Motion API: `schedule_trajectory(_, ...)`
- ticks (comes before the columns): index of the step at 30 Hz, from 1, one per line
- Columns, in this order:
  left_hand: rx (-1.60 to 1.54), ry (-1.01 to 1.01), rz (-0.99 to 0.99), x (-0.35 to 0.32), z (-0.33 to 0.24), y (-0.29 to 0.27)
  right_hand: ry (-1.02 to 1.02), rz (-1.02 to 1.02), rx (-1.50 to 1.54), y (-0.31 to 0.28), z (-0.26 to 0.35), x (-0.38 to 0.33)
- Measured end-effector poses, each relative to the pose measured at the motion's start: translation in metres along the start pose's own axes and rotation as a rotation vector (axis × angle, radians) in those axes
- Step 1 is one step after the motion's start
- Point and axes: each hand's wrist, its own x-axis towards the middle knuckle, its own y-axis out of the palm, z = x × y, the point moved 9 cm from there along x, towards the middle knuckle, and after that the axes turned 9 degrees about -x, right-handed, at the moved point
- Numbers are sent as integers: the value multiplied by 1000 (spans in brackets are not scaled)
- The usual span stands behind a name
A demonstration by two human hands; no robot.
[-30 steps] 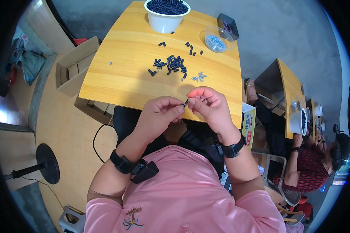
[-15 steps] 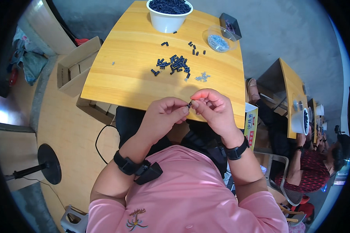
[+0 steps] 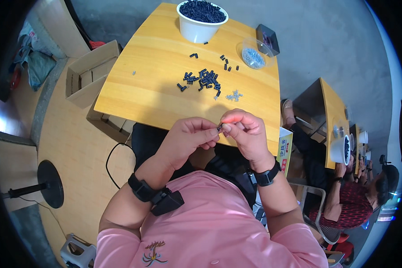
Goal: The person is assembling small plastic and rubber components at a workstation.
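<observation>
My left hand (image 3: 187, 139) and my right hand (image 3: 244, 134) meet just in front of the yellow wooden table (image 3: 152, 85). Between their fingertips they pinch one small dark piece (image 3: 219, 128). Which hand bears it more I cannot tell. On the table beyond lies a loose pile of small dark blue pieces (image 3: 203, 79), with a few small silver screws (image 3: 233, 95) to its right. A white bowl (image 3: 201, 27) full of dark pieces stands at the far edge. A clear dish of silver parts (image 3: 253, 56) sits at the far right.
A dark flat box (image 3: 268, 38) lies behind the clear dish. An open cardboard box (image 3: 87, 73) stands on the floor to the left. A black round stand base (image 3: 49, 184) is at lower left. Another person (image 3: 357, 201) sits at a second table (image 3: 332, 111) on the right.
My hands stay together on the small piece, fingers shifting slightly. The view has tilted a little, so the table sits lower in the picture.
</observation>
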Motion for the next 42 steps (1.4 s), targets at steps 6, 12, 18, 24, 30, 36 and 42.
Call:
schedule_trajectory(6,-41,5,-37,-2,0,2,-4,-1,117,2,-3,2)
schedule_trajectory(12,-135,-36,-64,-5,1,4,-18,53,162,6,-1,6)
schedule_trajectory(18,-182,-50,-50,-8,1,8,-91,151,156,9,11,12)
schedule_trajectory(24,-205,-41,-30,-7,2,7,-113,189,210,17,15,13)
schedule_trajectory(30,-138,48,-118,-6,-6,1,-39,84,255,20,1,17)
schedule_trajectory(36,-93,89,-197,-9,-12,-4,-143,46,-44,24,16,12)
schedule_trajectory(42,-171,31,-178,-5,-4,-8,-303,3,-469,34,23,5)
